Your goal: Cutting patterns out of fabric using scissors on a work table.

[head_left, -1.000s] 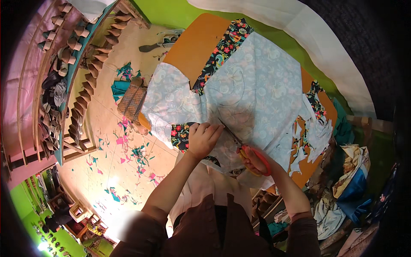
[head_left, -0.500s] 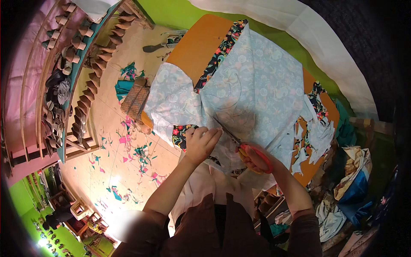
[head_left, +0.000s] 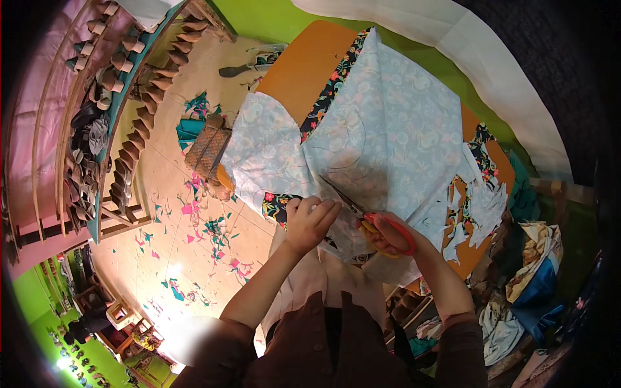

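Observation:
A large piece of floral fabric (head_left: 414, 123), pale side up, lies over an orange table (head_left: 304, 55). Its dark flowered face shows along a folded strip at the far edge and at the near left corner. My left hand (head_left: 310, 223) pinches the near edge of the fabric. In my right hand (head_left: 383, 236) are scissors (head_left: 406, 242) with red and yellow handles, my fingers through the loops. The blades point up and left over the fabric, close to my left fingers. Pencil-like curved lines run across the pale cloth.
Cut fabric scraps (head_left: 475, 200) lie at the table's right side. Teal and pink snippets (head_left: 217, 226) litter the tiled floor at left, near a brown woven bag (head_left: 207, 149). A rack of shoe forms (head_left: 132, 139) stands far left. Crumpled cloth (head_left: 533, 258) is piled at right.
My left hand and the scissors have shifted very slightly to the right. The whole view has moved a little; the fabric lies much as before.

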`<state>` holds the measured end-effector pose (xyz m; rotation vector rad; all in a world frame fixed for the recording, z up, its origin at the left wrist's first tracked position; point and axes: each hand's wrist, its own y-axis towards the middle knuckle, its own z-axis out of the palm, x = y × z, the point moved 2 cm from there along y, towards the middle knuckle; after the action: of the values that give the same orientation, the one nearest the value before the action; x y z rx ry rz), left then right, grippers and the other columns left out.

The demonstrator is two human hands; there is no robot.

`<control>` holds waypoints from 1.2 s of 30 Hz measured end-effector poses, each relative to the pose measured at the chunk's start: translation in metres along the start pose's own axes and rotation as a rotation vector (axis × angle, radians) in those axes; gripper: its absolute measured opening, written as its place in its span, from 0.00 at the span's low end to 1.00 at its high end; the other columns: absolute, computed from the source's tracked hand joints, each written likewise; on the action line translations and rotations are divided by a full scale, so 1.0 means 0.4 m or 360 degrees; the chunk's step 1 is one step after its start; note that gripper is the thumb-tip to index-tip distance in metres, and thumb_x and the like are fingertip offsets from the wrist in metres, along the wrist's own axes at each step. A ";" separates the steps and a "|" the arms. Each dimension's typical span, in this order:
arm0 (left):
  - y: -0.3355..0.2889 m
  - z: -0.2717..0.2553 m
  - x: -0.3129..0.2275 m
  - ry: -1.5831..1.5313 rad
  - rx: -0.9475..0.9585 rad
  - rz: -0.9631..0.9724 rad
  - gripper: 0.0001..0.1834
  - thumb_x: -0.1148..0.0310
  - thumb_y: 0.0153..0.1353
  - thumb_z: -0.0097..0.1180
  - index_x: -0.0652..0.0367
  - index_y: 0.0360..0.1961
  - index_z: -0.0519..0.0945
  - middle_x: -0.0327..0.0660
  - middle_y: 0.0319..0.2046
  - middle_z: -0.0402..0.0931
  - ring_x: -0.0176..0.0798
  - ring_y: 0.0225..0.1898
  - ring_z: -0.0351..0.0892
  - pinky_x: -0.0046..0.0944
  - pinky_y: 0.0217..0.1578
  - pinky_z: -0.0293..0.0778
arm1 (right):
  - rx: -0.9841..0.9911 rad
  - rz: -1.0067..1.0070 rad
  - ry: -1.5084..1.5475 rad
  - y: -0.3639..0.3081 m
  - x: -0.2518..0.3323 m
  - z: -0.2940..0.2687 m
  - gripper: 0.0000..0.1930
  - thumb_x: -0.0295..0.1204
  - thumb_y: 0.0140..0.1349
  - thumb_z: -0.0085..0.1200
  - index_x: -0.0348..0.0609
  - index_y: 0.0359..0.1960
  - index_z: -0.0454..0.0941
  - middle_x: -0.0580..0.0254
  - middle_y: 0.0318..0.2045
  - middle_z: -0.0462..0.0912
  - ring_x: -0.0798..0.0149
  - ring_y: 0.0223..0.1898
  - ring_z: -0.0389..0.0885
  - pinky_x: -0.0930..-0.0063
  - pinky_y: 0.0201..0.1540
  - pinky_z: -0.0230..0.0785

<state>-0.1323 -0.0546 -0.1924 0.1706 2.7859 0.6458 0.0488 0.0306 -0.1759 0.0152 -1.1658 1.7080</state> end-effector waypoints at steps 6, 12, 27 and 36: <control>0.002 -0.008 -0.001 -0.0163 0.0024 0.0016 0.17 0.69 0.41 0.52 0.51 0.37 0.76 0.29 0.35 0.70 0.30 0.38 0.70 0.35 0.38 0.59 | 0.0138 -0.0111 0.0223 0.019 -0.018 0.005 0.35 0.64 0.53 0.35 0.44 0.45 0.64 0.73 0.23 0.60 0.82 0.18 0.55 0.89 0.19 0.50; 0.014 -0.021 -0.003 -0.0218 -0.0004 0.0029 0.16 0.70 0.42 0.50 0.52 0.37 0.76 0.32 0.36 0.70 0.32 0.42 0.70 0.35 0.38 0.61 | 0.0045 -0.0212 0.0050 0.035 -0.001 -0.001 0.36 0.65 0.52 0.35 0.44 0.45 0.64 0.73 0.23 0.60 0.82 0.17 0.55 0.89 0.18 0.50; 0.026 -0.018 0.003 -0.0396 0.0014 0.0128 0.16 0.73 0.40 0.54 0.54 0.35 0.77 0.35 0.35 0.72 0.36 0.41 0.73 0.37 0.40 0.64 | -0.0082 -0.0056 0.0038 0.069 0.000 -0.015 0.34 0.67 0.49 0.35 0.46 0.37 0.65 0.75 0.18 0.58 0.83 0.14 0.52 0.90 0.13 0.45; 0.018 0.018 0.027 -0.0661 -0.0118 -0.0305 0.10 0.77 0.45 0.53 0.59 0.31 0.70 0.40 0.33 0.72 0.43 0.36 0.72 0.42 0.39 0.65 | -0.0029 -0.0055 0.0067 0.052 0.034 -0.022 0.35 0.65 0.51 0.37 0.44 0.42 0.65 0.75 0.19 0.59 0.83 0.14 0.54 0.89 0.13 0.46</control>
<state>-0.1402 -0.0433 -0.1981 0.0176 2.3416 0.5875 0.0313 0.0465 -0.1879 -0.0116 -1.1437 1.6598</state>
